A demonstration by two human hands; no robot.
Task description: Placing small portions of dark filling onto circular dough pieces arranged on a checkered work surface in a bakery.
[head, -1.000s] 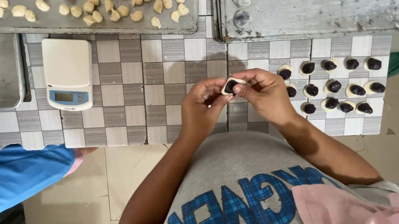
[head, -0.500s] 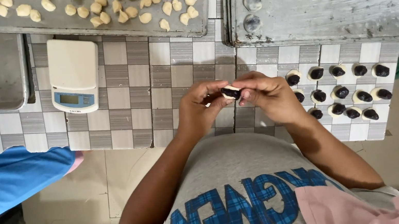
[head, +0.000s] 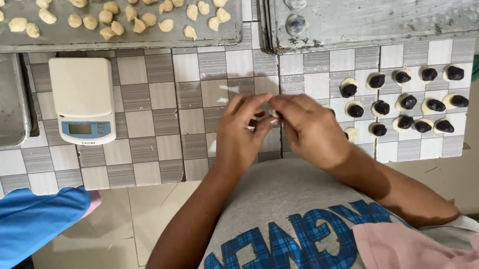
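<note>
Both hands have closed tighter since a moment ago, hiding the dark filling that showed between the fingertips. Over the checkered tiled counter (head: 144,123), the left hand (head: 240,137) and right hand (head: 311,130) pinch a small dough piece (head: 275,114) together, seemingly sealing it. Next it likely needs rolling smooth, then setting beside the filled pieces (head: 403,102).

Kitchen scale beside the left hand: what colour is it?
The kitchen scale is white with a pale blue display panel; head view.
</note>
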